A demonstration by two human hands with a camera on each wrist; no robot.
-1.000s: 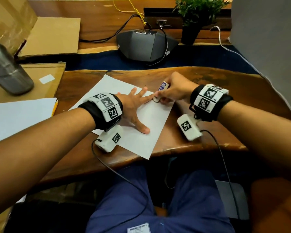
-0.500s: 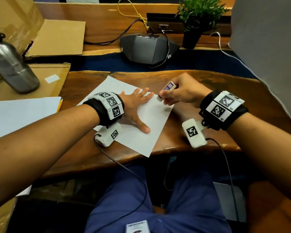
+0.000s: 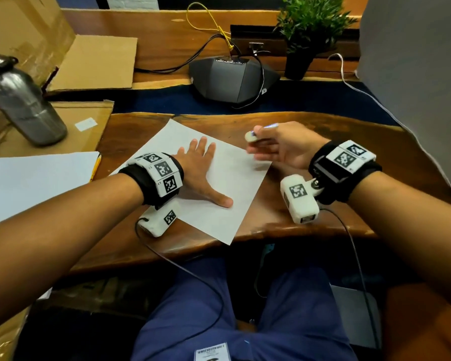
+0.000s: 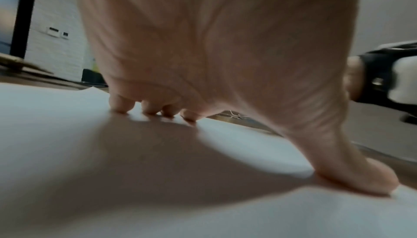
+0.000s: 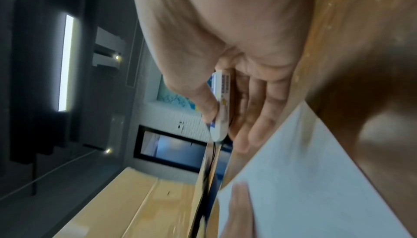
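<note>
A white sheet of paper (image 3: 219,201) lies at an angle on the wooden desk (image 3: 323,225). My left hand (image 3: 201,168) lies flat on it, fingers spread and straight; in the left wrist view the fingertips (image 4: 121,107) and the thumb press on the paper (image 4: 67,126). My right hand (image 3: 279,147) is lifted above the paper's right edge, turned on its side. Its thumb and fingers pinch a small white eraser (image 3: 251,136) in a printed sleeve. In the right wrist view the eraser (image 5: 222,110) lies under the thumb, above the paper (image 5: 315,179).
A steel bottle (image 3: 18,100) stands at the far left on flattened cardboard (image 3: 89,126). Another white sheet (image 3: 31,178) with a yellow pencil (image 3: 96,166) lies left. Behind the desk are a dark conference speaker (image 3: 232,79) with cables and a potted plant (image 3: 307,29). A grey panel (image 3: 414,74) stands right.
My right hand has lifted the eraser off the paper, moved right and turned onto its side. The left hand still lies flat on the sheet.
</note>
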